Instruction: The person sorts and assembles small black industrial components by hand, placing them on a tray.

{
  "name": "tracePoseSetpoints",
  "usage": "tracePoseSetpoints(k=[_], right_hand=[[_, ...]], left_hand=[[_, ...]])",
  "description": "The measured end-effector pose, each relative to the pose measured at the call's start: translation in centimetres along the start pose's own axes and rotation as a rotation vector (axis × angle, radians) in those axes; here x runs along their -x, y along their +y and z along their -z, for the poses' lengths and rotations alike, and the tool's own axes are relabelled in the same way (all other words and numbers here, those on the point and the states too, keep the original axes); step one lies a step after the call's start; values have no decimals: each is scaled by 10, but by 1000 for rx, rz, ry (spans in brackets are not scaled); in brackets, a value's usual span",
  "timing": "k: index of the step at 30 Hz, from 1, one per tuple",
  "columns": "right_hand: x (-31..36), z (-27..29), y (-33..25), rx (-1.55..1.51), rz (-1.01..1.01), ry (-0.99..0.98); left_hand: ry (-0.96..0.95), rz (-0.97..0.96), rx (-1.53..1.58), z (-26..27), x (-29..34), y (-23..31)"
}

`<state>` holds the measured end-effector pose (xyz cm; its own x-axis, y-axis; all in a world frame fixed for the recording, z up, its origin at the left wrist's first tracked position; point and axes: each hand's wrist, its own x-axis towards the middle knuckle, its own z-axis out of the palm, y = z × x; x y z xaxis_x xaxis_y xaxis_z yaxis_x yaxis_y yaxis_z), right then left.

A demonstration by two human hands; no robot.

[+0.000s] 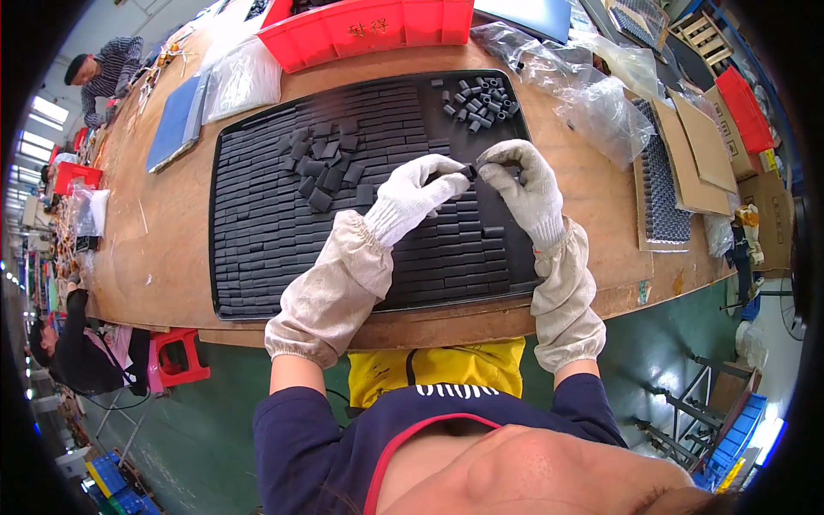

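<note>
Tube (470, 172): between your hands, over the tray's (518, 256) right half.
Left hand (418, 196): you pinch the tube.
Right hand (528, 190): fingertips at its end; closure cannot be told.
Handling: likely light, stiff, slightly slippery; grip its sides.

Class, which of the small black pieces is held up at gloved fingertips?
The short black piece at the fingertips of the left hand, close to the right hand; those on the black tray lie in rows or loose groups.
</note>
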<state>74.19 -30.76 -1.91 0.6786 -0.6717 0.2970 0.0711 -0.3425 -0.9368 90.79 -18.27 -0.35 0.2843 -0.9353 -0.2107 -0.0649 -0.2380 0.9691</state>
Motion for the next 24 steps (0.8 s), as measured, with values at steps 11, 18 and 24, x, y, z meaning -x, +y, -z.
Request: tracePoseSetpoints(k=[11,18,24], right_hand=[[-1,3,0,-44,-85,-79],[-5,6,-8,158,200,-168],[-10,10,-7,265,304,62]], left_hand=[[-93,49,108,2,3,2],[-99,50,193,3,4,-1],[-94,60,127,-9,1,-9]])
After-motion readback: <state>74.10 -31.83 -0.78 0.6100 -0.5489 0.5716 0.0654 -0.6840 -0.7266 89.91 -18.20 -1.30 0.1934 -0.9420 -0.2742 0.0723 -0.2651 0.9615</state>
